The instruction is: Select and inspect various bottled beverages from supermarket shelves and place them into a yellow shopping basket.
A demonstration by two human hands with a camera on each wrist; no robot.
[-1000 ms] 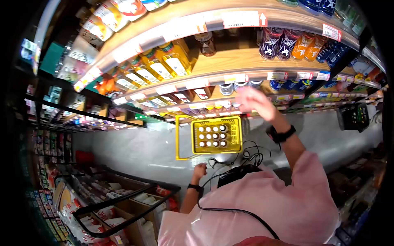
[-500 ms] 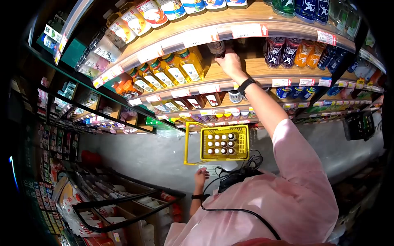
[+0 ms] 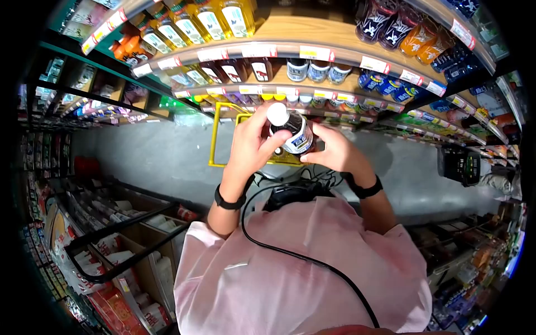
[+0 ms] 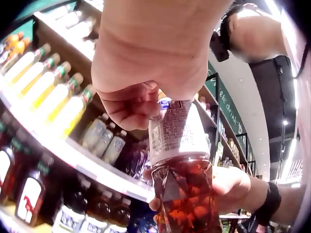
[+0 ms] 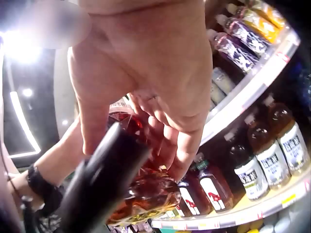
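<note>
Both hands hold one bottle of dark reddish drink (image 3: 298, 137) with a white cap (image 3: 277, 113) and a white-and-blue label. It leans, cap toward the upper left in the head view. My left hand (image 3: 249, 139) grips its upper part, thumb across the front near the label. From the right, my right hand (image 3: 338, 152) holds the lower part. The left wrist view shows the label (image 4: 177, 128) just below the left hand (image 4: 150, 63); red liquid fills the clear lower part. In the right wrist view, fingers of the right hand (image 5: 146, 82) curl round the bottle (image 5: 146, 194).
Beneath the hands, a yellow basket (image 3: 214, 137) stands on the grey floor (image 3: 151, 148), mostly hidden. Shelves ahead carry yellow bottles (image 3: 237, 19), purple bottles (image 3: 373, 21) and white-labelled ones (image 3: 297, 70). A black crate (image 3: 460, 166) is at right, a black-framed cart (image 3: 120, 268) at lower left.
The right hand has come down from the upper shelf with a bottle, now above the basket. The left hand has risen and taken hold of it too. The head view has shifted.
</note>
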